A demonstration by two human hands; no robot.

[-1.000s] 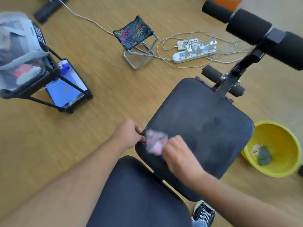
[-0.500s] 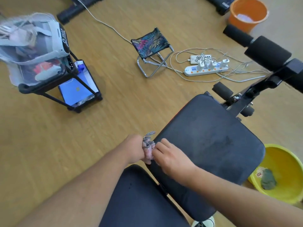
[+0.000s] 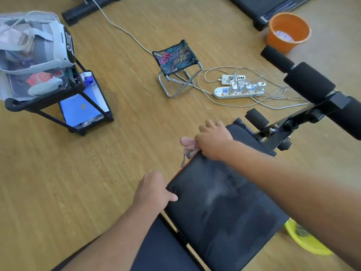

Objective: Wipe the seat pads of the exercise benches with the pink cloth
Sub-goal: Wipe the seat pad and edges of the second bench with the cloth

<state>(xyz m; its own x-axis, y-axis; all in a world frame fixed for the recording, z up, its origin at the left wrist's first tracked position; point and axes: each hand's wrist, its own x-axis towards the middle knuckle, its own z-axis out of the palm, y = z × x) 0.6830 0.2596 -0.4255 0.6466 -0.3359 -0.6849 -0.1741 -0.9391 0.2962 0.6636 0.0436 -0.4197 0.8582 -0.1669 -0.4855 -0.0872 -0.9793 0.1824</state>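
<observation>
While my right hand point(image 3: 213, 141) presses the bunched pink cloth point(image 3: 188, 146) at the seat pad point(image 3: 224, 202) edge, my left hand point(image 3: 154, 190) clasps the near corner. I advise firm, overlapping strokes across the dusty centre.

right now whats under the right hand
The pink cloth, bunched at the far left edge of the seat pad; only its end pokes out past the right hand. The rest of it is covered by the palm.

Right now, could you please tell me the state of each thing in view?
pink cloth: bunched under right hand at pad edge
left hand: gripping seat pad corner
folding stool: unfolded
power strip: chargers plugged in
orange bucket: upright
</observation>
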